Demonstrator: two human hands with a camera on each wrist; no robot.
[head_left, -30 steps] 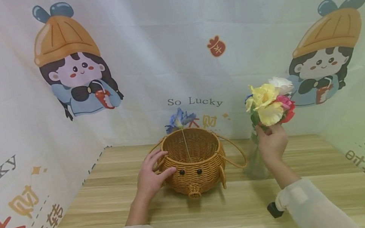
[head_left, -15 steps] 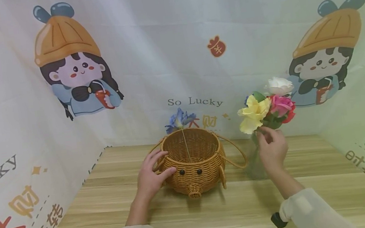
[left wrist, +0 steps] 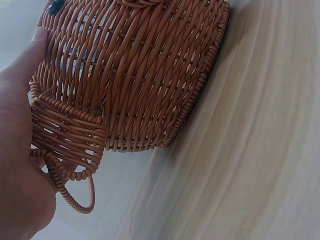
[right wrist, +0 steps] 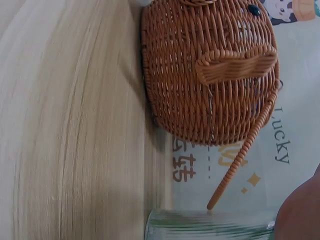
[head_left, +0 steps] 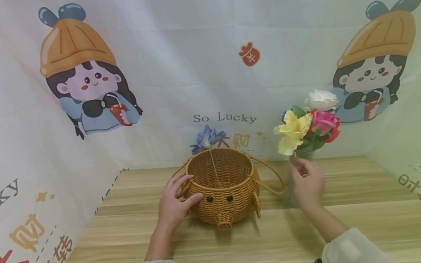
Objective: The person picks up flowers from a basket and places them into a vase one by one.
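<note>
A brown wicker basket (head_left: 224, 209) with an animal face, button eyes and a snout stands on the table. My left hand (head_left: 173, 202) grips its left side, thumb on the front near the rim; in the left wrist view the thumb lies along the weave beside a wicker ear (left wrist: 70, 135). A blue flower (head_left: 207, 138) on a thin stem leans inside the basket. To the right, a clear glass vase (right wrist: 210, 225) holds pink, red and white flowers. My right hand (head_left: 309, 180) has curled fingers at the vase's mouth, pinching just under the yellow flower (head_left: 293, 130).
A looped basket handle (head_left: 275, 176) hangs out on the right, reaching toward the vase. The wood-grain table (head_left: 226, 257) is walled by a printed white curtain (head_left: 171, 66) at the back and both sides.
The yellow flower has tilted left and down, away from the pink and white ones. My right hand has since slid lower and left under it. My left hand and the basket stay put.
</note>
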